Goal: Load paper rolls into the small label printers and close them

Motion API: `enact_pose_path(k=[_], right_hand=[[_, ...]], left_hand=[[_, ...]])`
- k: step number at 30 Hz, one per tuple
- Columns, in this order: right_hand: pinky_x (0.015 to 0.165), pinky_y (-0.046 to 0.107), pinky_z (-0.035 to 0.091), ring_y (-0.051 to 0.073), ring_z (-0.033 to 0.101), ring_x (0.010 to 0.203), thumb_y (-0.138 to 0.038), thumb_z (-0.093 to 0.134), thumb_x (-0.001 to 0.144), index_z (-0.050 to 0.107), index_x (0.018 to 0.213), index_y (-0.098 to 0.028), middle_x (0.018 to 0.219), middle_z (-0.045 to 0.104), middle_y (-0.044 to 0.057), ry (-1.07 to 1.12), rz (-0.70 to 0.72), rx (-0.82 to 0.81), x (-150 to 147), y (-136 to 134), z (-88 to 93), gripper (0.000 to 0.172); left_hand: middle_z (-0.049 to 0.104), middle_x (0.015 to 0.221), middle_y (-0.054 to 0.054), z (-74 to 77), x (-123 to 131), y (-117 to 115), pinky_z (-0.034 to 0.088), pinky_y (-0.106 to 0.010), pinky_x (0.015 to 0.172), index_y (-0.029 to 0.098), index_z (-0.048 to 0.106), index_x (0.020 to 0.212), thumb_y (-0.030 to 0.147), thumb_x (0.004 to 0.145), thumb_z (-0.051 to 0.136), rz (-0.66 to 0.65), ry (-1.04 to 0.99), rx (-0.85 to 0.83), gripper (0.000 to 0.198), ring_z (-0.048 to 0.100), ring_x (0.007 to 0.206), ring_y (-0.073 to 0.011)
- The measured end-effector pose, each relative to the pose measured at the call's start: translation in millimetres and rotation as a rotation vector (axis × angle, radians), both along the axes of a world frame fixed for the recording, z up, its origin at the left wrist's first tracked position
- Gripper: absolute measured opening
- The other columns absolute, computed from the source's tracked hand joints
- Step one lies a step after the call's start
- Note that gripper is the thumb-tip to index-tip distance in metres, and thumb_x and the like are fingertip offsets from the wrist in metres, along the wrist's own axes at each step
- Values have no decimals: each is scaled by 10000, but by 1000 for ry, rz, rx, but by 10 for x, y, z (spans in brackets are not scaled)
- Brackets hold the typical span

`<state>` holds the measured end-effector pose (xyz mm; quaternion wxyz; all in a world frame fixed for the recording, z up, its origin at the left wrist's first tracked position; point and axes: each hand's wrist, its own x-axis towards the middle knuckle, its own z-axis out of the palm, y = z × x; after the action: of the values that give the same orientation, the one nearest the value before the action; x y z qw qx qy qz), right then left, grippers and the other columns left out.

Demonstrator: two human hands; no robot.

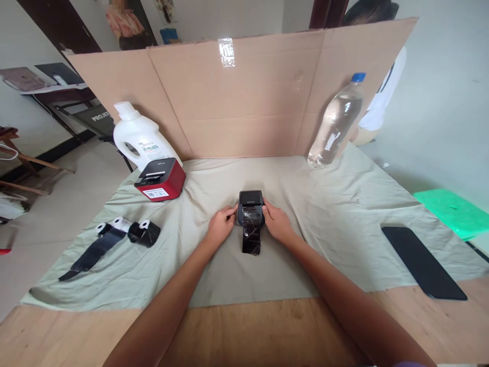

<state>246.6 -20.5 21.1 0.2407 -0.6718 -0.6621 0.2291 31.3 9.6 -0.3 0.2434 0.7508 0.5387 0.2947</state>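
Note:
A small black portable label printer (251,199) lies in the middle of the cloth, between my two hands. A shiny black strip (251,239) hangs out of its near side onto the cloth. My left hand (222,223) is closed with its fingertips pressed to the printer's left side. On the opposite side, my right hand (275,219) grips the edge with thumb and fingers. Some of the fingers are hidden behind the printer and the hands. Left of my left hand lie several rolls (144,233) of black and white material, one with a long black tail (91,255).
A red and black box-shaped printer (168,181) stands before a white detergent jug (141,132). A water bottle (336,122) leans at the cardboard screen (244,102). A black phone-like slab (424,262) lies at right, near a green stool (453,211). People are behind the screen.

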Motion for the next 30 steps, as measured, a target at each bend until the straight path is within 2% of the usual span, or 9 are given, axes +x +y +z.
enact_pose_path(k=[5, 8, 10, 14, 19, 22, 25, 28, 30], right_hand=[[1009, 444, 468, 301, 626, 1205, -410, 272, 1020, 484, 1488, -236, 1330, 663, 84, 64, -33, 46, -11, -1, -49, 543], [1122, 410, 408, 232, 550, 1321, -390, 333, 1004, 548, 1435, -225, 1426, 595, 55, 203, -29, 190, -14, -21, -90, 509], [1164, 383, 367, 193, 514, 1358, -376, 365, 993, 581, 1403, -227, 1451, 573, 41, 279, -13, 280, -16, -35, -106, 487], [1180, 371, 330, 182, 481, 1384, -348, 364, 989, 564, 1419, -199, 1465, 558, 59, 306, 30, 337, -11, 33, -70, 497], [1114, 414, 373, 217, 519, 1316, -310, 333, 995, 467, 1494, -238, 1421, 598, 55, 186, 54, 257, 43, 404, 65, 522], [1059, 406, 409, 237, 581, 1208, -281, 385, 974, 494, 1476, -247, 1325, 663, 52, 110, 58, 167, 81, 577, 143, 515], [954, 354, 465, 235, 641, 1046, -278, 438, 953, 632, 1353, -222, 1201, 709, 64, 13, -4, 166, 87, 590, 233, 448], [880, 306, 479, 210, 650, 944, -294, 495, 939, 766, 1124, -222, 1125, 690, 82, -136, -20, 199, 36, 567, 372, 336], [852, 296, 485, 204, 649, 921, -330, 584, 901, 788, 1058, -243, 1153, 648, 93, -250, 26, 103, -26, 604, 492, 272]], left_hand=[[721, 923, -41, 21, 22, -9, 478, -271, 759, 209, 736, 1170, 331, 937, 489, 29, -152, -51, 361, 635, 850, -188], [714, 852, -30, 36, 55, -25, 482, -266, 721, 204, 714, 1131, 456, 910, 566, 61, -186, -84, 367, 627, 780, -180], [692, 812, -11, 35, 77, -35, 475, -254, 694, 211, 679, 1131, 478, 890, 601, 68, -194, -89, 368, 604, 721, -160], [653, 795, 6, 9, 90, -37, 463, -248, 699, 215, 623, 1136, 496, 913, 568, 22, -228, -90, 363, 575, 699, -141], [641, 786, 7, -7, 76, -28, 454, -248, 699, 220, 624, 1137, 510, 912, 563, 18, -223, -98, 372, 572, 711, -145], [657, 790, 1, 10, 76, -34, 447, -251, 692, 218, 626, 1147, 513, 914, 559, 23, -213, -106, 382, 583, 718, -150], [662, 789, 6, 26, 80, -45, 435, -253, 680, 222, 629, 1157, 522, 921, 548, 34, -182, -97, 391, 578, 712, -147], [666, 788, 16, 27, 79, -51, 423, -252, 667, 235, 632, 1164, 543, 921, 541, 39, -158, -91, 403, 582, 710, -144], [675, 797, 16, 21, 77, -51, 417, -250, 654, 242, 632, 1173, 556, 919, 537, 41, -160, -91, 415, 593, 723, -147]])
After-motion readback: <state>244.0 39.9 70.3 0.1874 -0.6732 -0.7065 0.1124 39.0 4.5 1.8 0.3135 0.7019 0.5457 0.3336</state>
